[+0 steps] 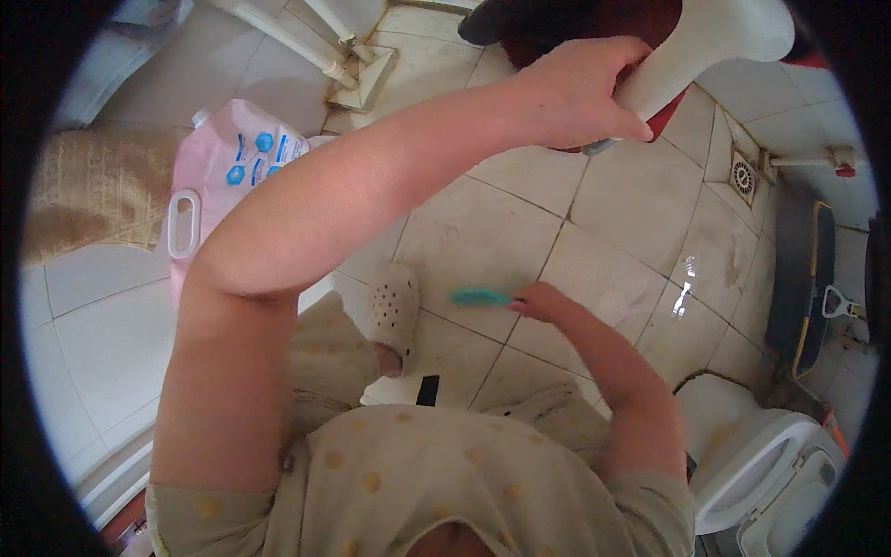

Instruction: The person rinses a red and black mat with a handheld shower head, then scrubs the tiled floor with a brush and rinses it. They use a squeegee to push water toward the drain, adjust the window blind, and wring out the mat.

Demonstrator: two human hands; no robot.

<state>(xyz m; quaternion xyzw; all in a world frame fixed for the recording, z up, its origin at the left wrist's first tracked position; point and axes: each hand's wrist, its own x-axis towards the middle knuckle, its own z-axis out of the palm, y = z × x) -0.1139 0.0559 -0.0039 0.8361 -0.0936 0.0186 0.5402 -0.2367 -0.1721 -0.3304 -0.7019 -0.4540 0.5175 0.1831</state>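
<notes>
My left hand [578,90] reaches across to the upper right, its fingers around the narrow part of a white, smooth, flared object [703,52]. It resembles a hand-held shower head, but I cannot tell for sure. A small grey end [600,146] shows below that hand. Behind and under it is a dark red and black item [515,59], partly hidden. Lower down, my right hand [543,301] grips one end of a teal brush or comb [482,297]. The brush or comb is blurred, points left, and appears above the floor tiles.
A pink plastic jug [209,150] stands at left beside a tan mat [104,188]. White pipes [285,38] cross the upper left. One beige clog [395,306] is on the tiled floor [598,257]. At right are a floor drain [743,175] and a white toilet [759,466].
</notes>
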